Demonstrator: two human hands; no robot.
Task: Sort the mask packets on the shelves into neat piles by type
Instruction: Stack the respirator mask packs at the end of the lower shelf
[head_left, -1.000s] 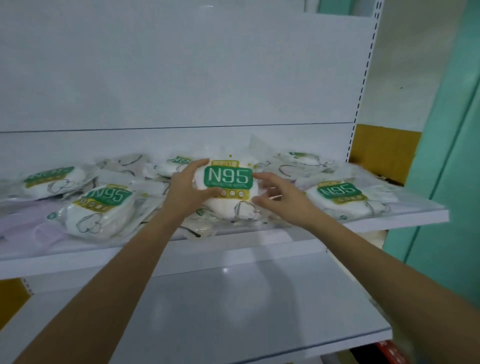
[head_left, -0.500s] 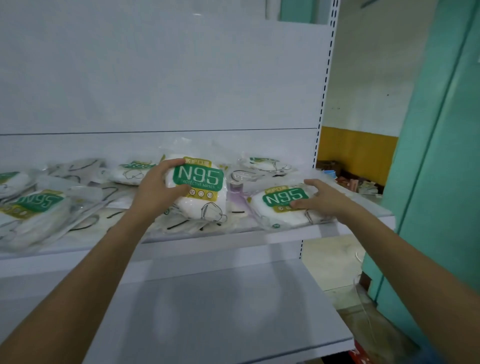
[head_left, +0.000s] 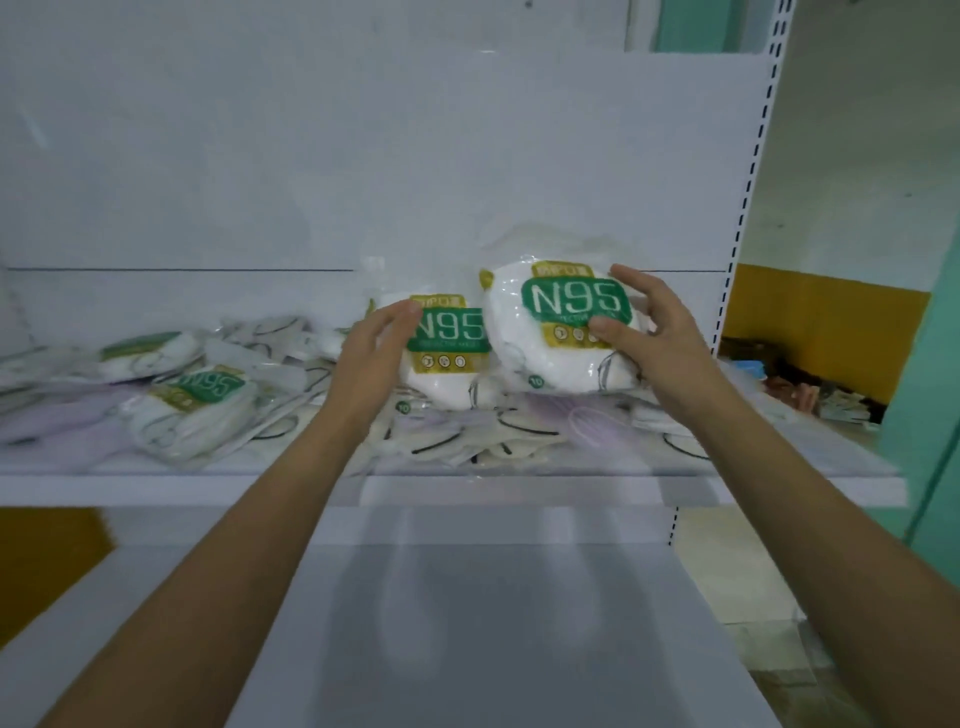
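Observation:
My right hand grips a white N95 mask packet with a green label, lifted and tilted above the upper shelf. My left hand holds a second N95 packet by its left edge, just left of the first; the two packets overlap. Further N95 packets lie at the left, one near the shelf front and one behind it. Loose clear packets of white masks with black ear loops and pale purple masks lie spread under my hands.
A white lower shelf juts out below my forearms. A perforated upright post bounds the shelving at the right. Beyond it are a teal wall, a yellow wall band and clutter on the floor.
My right hand has picked up the N95 packet from the right of the shelf and brought it left, beside the packet in my left hand. The camera has swung back leftward.

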